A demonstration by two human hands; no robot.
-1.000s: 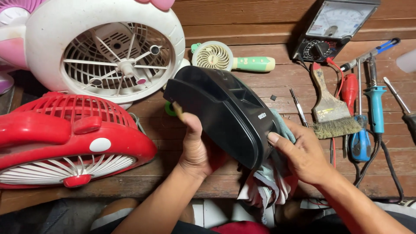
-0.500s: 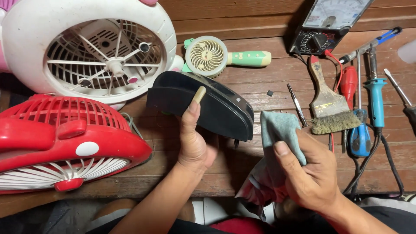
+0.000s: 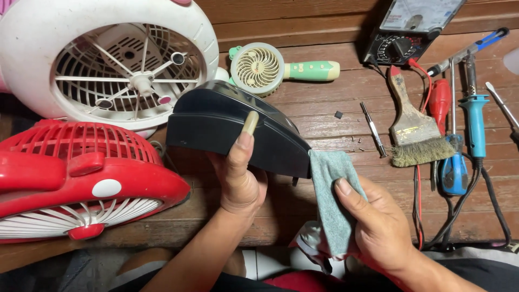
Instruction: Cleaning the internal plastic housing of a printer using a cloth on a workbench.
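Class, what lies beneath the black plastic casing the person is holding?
Under the black plastic casing, the left hand supports it above the wooden plank bench. Its underside and the boards directly below are hidden.

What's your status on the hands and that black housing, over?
Left hand grips black housing. Right hand holds grey cloth at its end. Red fan close left, nothing blocking.

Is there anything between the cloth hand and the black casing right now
Nothing visible. The right hand presses the grey cloth directly against the end of the black casing, which the left hand holds.
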